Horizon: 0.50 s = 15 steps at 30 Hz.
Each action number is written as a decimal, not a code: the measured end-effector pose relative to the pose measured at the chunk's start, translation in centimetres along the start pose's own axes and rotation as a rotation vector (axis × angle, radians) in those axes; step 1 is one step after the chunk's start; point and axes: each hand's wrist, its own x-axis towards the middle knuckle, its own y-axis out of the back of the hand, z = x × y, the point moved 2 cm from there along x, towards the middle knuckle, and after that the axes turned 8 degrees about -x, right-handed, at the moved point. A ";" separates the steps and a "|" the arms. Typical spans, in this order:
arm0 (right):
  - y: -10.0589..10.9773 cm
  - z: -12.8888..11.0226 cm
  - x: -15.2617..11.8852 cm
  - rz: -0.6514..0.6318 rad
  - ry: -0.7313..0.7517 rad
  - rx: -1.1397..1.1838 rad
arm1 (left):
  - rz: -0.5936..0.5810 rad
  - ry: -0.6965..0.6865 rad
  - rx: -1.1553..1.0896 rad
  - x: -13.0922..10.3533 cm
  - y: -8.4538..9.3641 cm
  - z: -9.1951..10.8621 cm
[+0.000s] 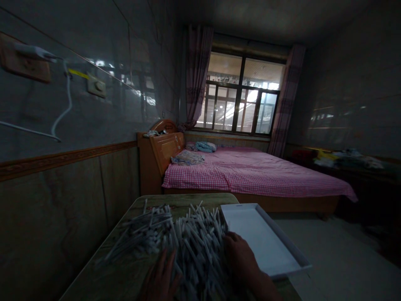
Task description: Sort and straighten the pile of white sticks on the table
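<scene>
A loose heap of thin whitish tubes (200, 242) covers the middle of a small table (125, 267), with a flatter spread of the same tubes on its left. My left hand (161, 278) lies at the near left edge of the heap, fingers stretched out and slightly apart. On the heap's right side is my right hand (242, 259), its fingers bent and close together beside the tubes. Whatever it may hold is hidden in the dim light. A shallow white tray (266, 240) sits right of the heap, partly covered by my right hand and forearm.
Beyond the table stands a bed with a pink checked sheet (250, 171) and a wooden headboard (156, 159). A tiled wall (72, 196) runs along the left, with a plugged-in charger (34, 52) and its hanging cable. Tiled floor (328, 242) lies at the right.
</scene>
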 end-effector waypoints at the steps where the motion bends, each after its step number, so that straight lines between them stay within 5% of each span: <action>1: 0.0 -0.1 0.2 -0.001 0.016 0.013 | -0.003 -0.019 0.006 0.0 0.1 0.1; 10: -1.0 0.9 0.7 0.013 0.082 0.094 | -0.083 -0.081 -0.039 1.0 0.4 1.3; 15: -1.4 1.2 0.1 0.255 0.127 0.174 | -0.030 -0.025 -0.195 1.1 0.2 1.2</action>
